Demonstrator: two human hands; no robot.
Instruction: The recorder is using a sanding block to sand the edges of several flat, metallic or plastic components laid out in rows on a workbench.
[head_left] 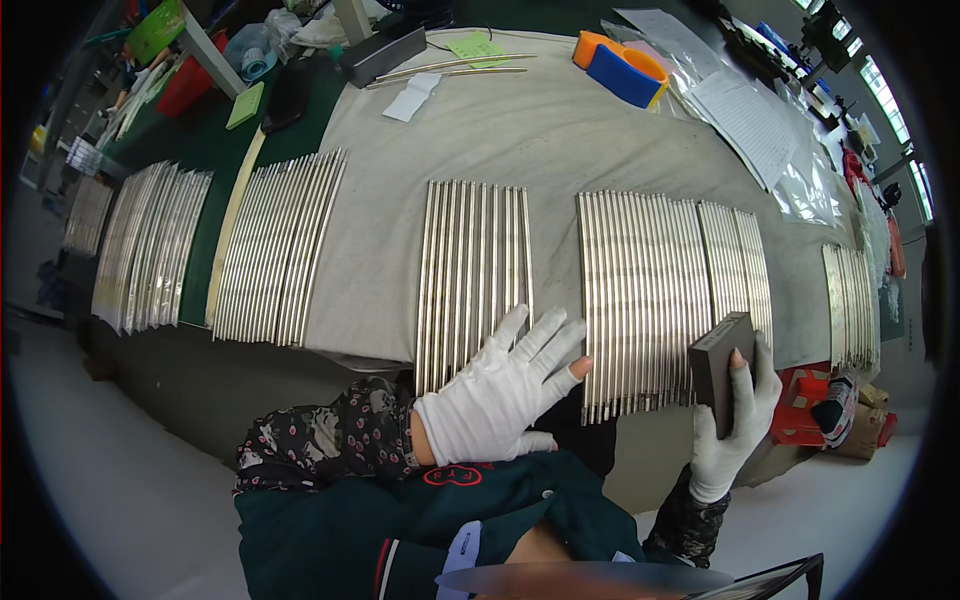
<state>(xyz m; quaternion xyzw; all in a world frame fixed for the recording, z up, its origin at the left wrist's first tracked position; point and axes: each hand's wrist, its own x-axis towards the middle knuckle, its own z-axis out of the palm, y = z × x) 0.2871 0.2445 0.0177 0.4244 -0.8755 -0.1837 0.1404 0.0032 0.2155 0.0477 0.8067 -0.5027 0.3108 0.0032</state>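
Observation:
Several slim, shiny metal rods lie side by side in groups across the cloth. My left hand (500, 390), in a white glove with some bare fingertips, is open with its fingers spread. It reaches over the near right part of the middle rod group (460, 270), fingers pointing away and to the right. My right hand (738, 415), gloved likewise, is shut on a dark grey rectangular block (712, 365). The block is tilted at the near edge of the wide right rod group (640, 290) and covers some rod ends. Whether it touches the rods I cannot tell.
More rods (280, 250) lie left beside a pale strip (235, 225), with plastic-wrapped bundles (150, 245) beyond. Another bundle (850, 310) lies far right. At the back are a dark block (385, 55), orange-and-blue rings (625, 72) and papers (742, 120). A red crate (795, 410) stands low right.

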